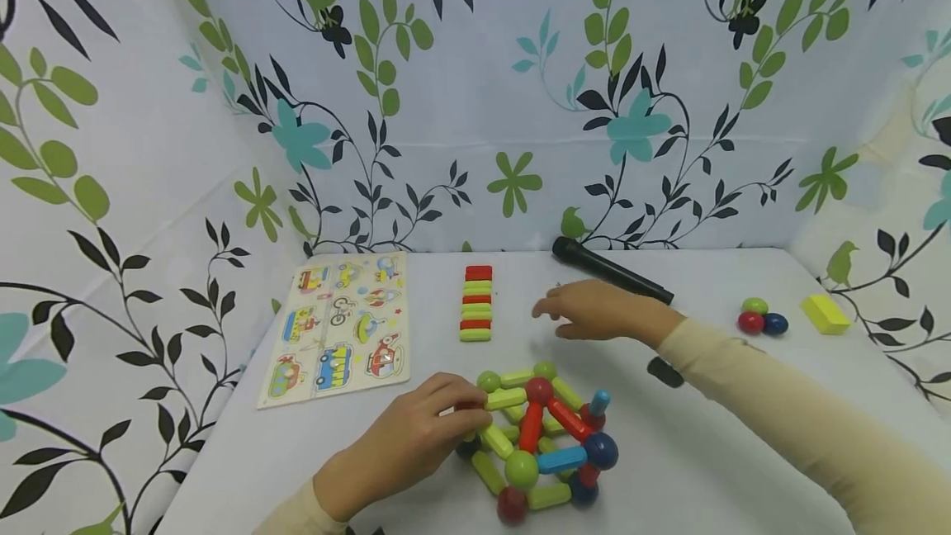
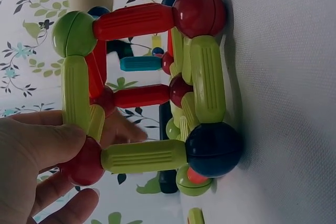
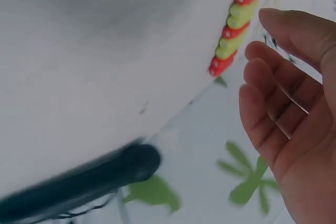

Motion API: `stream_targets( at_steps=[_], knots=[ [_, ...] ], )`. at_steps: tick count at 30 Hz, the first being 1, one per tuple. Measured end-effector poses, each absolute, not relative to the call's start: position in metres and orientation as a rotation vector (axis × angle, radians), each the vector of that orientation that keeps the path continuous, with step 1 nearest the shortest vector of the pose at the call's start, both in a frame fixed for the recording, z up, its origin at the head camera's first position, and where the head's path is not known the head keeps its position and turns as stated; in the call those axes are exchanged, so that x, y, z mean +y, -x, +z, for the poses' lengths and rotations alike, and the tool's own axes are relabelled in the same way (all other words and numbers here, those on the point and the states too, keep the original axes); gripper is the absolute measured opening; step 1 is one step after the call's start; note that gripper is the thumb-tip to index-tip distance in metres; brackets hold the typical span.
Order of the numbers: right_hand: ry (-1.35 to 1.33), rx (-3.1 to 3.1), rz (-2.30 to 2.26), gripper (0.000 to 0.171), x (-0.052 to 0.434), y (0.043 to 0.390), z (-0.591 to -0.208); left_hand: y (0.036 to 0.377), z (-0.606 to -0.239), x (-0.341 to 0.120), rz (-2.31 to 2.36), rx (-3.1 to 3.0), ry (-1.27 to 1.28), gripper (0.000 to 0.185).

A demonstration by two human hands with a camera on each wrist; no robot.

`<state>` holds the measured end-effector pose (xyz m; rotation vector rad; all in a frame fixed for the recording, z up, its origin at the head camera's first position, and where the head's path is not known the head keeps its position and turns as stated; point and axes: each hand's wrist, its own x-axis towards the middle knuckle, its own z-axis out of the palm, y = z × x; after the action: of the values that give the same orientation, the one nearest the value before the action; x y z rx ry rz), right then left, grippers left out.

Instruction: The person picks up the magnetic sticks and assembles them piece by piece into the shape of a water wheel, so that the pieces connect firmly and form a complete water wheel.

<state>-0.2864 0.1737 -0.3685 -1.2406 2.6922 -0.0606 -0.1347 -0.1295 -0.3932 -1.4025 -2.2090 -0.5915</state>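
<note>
The left hand (image 1: 419, 429) grasps a ball-and-rod construction frame (image 1: 531, 428) at its left-hand upper corner, the thumb lying against a red ball (image 2: 86, 163) and the lime rod (image 2: 76, 90) joined to it. The frame sits on the white counter (image 1: 669, 461), its balls red, green and dark blue; on its right side a light-blue rod (image 1: 599, 403) sticks up from a red ball. The right hand (image 1: 598, 310) holds nothing, its fingers loosely bent, just beyond the frame and slightly to its right. Straight beyond the frame lies a row of red and lime rods (image 1: 476, 300); beyond it and left, a vehicle-picture board (image 1: 345, 324); beyond it and right, a black stick (image 1: 612, 269).
</note>
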Motion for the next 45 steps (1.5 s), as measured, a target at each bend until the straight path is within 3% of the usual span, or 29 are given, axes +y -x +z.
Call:
stream_targets(
  at_steps=[7,14,20,36,45],
  knots=[
    [1.393,2.601,0.294,0.045,0.084,0.316,-0.37,0.135,-0.393,-0.131,-0.582,-2.209,1.407,0.028],
    [1.452,2.598,0.425,0.026,0.045,0.323,-0.384,0.133,-0.393,-0.133,-0.575,-2.212,1.372,0.034],
    [1.471,2.576,0.51,0.013,0.034,0.324,-0.397,0.132,-0.394,-0.135,-0.609,-2.198,1.316,0.043],
    [1.502,2.549,0.509,0.021,0.025,0.322,-0.407,0.132,-0.393,-0.136,-0.621,-2.217,1.288,0.042],
    [1.438,2.546,0.367,0.016,0.032,0.319,-0.391,0.133,-0.394,-0.136,-0.624,-2.207,1.295,0.042]
  ],
)
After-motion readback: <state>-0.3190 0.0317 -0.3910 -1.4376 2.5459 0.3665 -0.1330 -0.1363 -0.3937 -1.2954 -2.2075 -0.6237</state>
